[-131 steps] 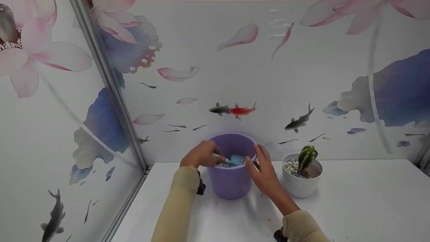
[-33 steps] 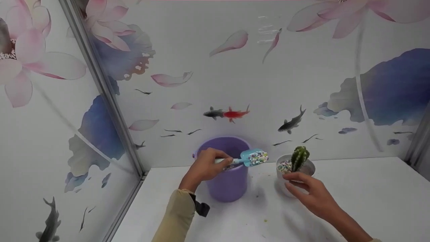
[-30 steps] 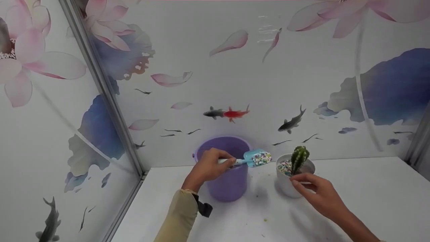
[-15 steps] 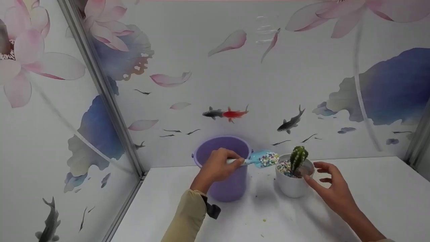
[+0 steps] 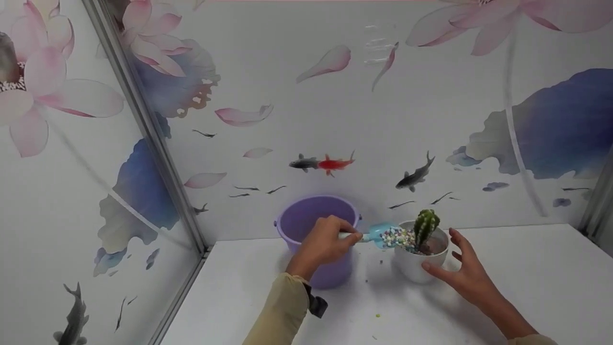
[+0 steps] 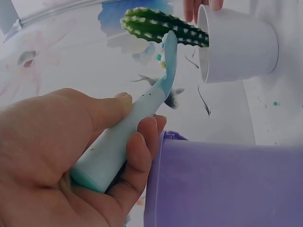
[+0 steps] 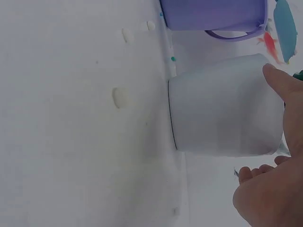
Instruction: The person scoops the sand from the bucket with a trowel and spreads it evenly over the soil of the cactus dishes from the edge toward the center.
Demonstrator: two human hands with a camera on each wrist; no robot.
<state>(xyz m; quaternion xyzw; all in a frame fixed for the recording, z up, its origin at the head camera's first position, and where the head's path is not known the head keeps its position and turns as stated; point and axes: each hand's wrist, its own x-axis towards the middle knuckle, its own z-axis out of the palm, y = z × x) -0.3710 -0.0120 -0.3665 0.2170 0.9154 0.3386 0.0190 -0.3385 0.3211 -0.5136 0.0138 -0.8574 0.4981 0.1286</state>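
My left hand [image 5: 325,244] grips the pale handle of a small blue toy shovel [image 6: 123,137], thumb on top and fingers curled beneath. In the head view its blade, heaped with multicoloured pebbles [image 5: 395,235], overlaps the left rim of a white flower pot [image 5: 416,268]. A ribbed green cactus [image 5: 426,225] stands in the pot, with similar pebbles around its left side. My right hand [image 5: 471,275] holds the pot from the right, its thumb on the near side by the rim, as the right wrist view also shows. The fingers curve round the far right side.
A purple bucket [image 5: 318,280] with side knobs stands left of the pot, partly behind my left forearm. Stray pebbles [image 5: 378,316] lie on the white table [image 5: 527,268]. A wall [image 5: 335,110] printed with fish and petals rises behind, with another panel at left.
The shovel came up out of the bucket loaded with pebbles and moved right to the pot's rim. My right hand left the bucket for the cactus pot and now holds its right side.
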